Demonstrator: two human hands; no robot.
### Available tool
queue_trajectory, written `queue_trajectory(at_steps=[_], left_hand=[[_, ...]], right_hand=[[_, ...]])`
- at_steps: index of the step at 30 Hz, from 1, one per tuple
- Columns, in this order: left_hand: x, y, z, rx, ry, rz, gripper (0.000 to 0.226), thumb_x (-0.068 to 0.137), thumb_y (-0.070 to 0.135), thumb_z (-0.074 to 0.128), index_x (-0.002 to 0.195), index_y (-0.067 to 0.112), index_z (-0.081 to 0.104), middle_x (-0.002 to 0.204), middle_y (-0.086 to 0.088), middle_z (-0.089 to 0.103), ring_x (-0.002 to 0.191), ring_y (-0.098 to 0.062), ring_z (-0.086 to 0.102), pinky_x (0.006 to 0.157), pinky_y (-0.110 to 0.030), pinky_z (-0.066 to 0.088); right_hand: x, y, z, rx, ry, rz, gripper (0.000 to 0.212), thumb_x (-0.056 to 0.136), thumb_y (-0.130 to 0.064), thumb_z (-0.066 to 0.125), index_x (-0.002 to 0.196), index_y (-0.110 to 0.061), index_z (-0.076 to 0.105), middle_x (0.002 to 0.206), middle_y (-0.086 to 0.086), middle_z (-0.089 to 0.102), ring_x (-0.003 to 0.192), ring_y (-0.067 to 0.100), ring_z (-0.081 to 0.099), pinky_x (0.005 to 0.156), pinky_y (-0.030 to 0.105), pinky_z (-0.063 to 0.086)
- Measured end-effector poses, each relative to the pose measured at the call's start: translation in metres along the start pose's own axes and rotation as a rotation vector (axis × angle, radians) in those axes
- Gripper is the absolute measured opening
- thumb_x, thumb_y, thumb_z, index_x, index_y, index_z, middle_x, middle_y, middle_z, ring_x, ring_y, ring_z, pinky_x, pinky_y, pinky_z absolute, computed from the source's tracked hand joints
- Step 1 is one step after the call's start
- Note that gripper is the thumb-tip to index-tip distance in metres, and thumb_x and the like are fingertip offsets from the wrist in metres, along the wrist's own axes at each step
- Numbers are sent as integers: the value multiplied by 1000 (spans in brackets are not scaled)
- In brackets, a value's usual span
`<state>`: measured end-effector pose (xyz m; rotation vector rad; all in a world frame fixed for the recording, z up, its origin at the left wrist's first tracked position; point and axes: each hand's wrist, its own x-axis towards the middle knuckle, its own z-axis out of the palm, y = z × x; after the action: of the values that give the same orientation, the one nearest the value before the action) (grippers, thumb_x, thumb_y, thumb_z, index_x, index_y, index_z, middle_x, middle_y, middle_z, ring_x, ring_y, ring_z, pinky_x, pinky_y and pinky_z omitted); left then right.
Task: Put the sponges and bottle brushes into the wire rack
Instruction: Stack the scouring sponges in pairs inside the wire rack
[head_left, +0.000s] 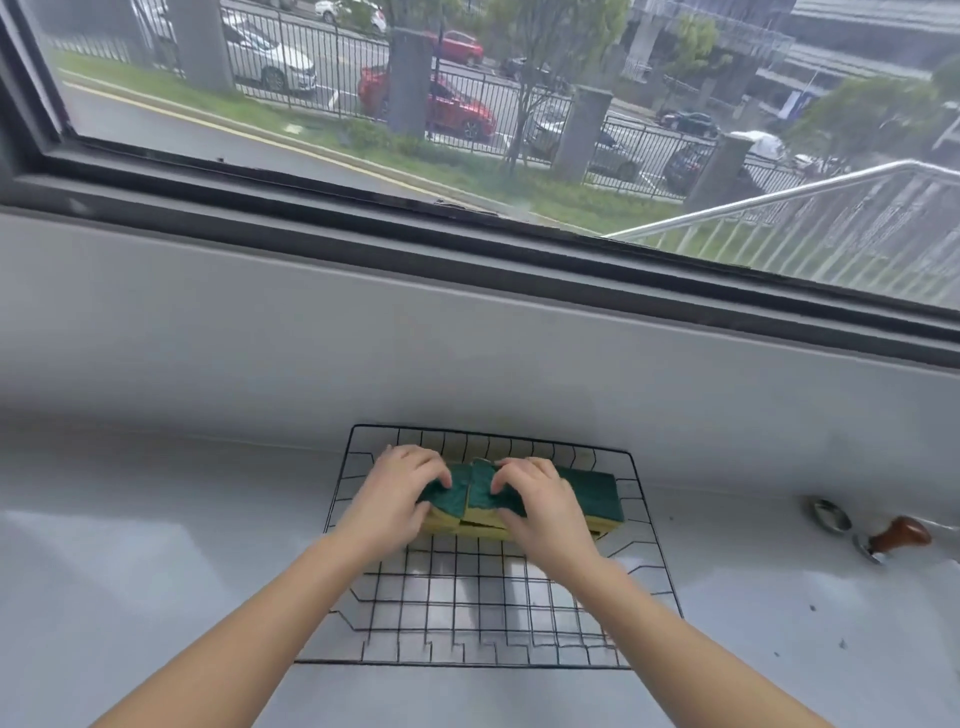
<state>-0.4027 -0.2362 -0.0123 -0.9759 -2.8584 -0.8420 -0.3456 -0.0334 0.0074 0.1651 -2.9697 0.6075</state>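
A black wire rack (467, 613) lies on the grey counter in the lower middle of the head view. Several sponges with green tops and yellow undersides (592, 496) are stacked in its far half. My left hand (397, 493) grips the left end of the stack, fingers curled over a green top. My right hand (540, 506) presses and grips the sponges in the middle of the stack. Some sponges in the middle stand tilted between my hands. No bottle brush is in view.
A round metal piece (831, 514) and a brown-handled metal tool (898, 538) lie on the counter at the right. Behind the rack rises a grey wall (467, 353) under a wide window (467, 130).
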Motion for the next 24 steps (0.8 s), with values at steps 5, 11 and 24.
queue_trajectory(at_steps=[5, 11, 24], left_hand=[[13, -18, 16, -45, 11, -37, 30, 81, 4, 61, 106, 20, 61, 125, 0, 59, 122, -23, 46, 106, -39, 37], [12, -19, 20, -50, 121, -39, 28, 79, 1, 62, 101, 18, 65, 121, -2, 62, 118, -24, 50, 103, -39, 37], [-10, 7, 33, 150, 158, 1, 56, 76, 13, 64, 128, 21, 47, 145, -3, 42, 136, -24, 37, 115, -40, 14]], right_hand=[[18, 10, 22, -15, 11, 15, 23, 81, -13, 68, 96, -24, 55, 119, -6, 62, 117, 20, 46, 85, 38, 41], [26, 14, 24, -32, 1, -32, 24, 80, -9, 67, 96, -22, 54, 121, -4, 62, 117, 24, 46, 86, 38, 41], [-17, 49, -2, -154, 57, 143, 53, 70, -29, 79, 114, -29, 49, 121, -4, 48, 113, 20, 43, 93, 38, 37]])
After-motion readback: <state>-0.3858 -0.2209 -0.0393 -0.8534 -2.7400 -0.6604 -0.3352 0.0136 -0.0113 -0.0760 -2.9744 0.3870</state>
